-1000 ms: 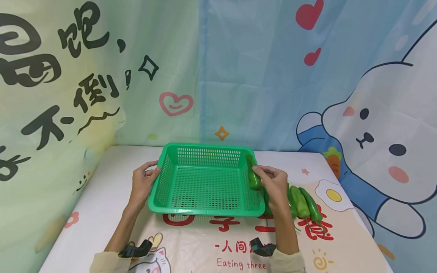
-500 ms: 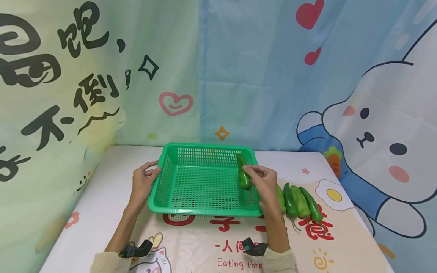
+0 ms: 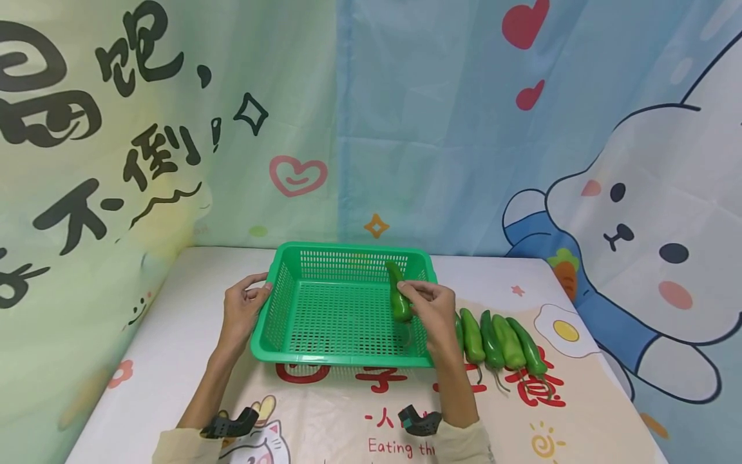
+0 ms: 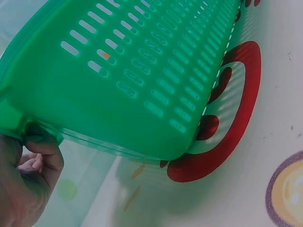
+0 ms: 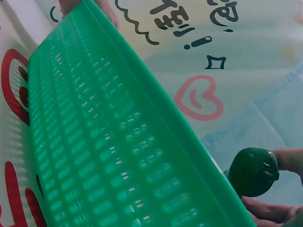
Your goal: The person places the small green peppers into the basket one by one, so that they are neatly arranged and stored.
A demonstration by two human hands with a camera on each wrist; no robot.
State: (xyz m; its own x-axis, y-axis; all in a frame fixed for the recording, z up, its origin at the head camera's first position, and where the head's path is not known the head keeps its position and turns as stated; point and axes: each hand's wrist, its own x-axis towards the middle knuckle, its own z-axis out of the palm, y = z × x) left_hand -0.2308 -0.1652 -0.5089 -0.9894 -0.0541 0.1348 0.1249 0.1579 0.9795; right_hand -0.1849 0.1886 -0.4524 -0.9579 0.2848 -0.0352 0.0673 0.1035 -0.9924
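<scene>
A green plastic basket [image 3: 348,359] with slotted walls stands on the table. My left hand [image 3: 243,312] grips its left rim, the thumb and curled fingers around the edge, as the left wrist view shows at the basket's corner [image 4: 94,137]. Over the right part of the basket, my right hand [image 3: 431,316] pinches a green pepper [image 3: 399,299] between thumb and fingers. The pepper stands roughly lengthwise to the basket's short side; in the right wrist view its stem end [image 5: 255,171] shows above the rim. Whether it touches the basket floor I cannot tell.
Several more green peppers [image 3: 510,341] lie side by side on the printed tablecloth [image 3: 336,425], right of the basket. One is partly hidden by my right forearm. A printed cloth backdrop [image 3: 400,161] hangs behind the table.
My right hand has carried the pepper leftward, from the basket's right rim to over its inside. More of the peppers on the table now show. The left hand stays on the rim.
</scene>
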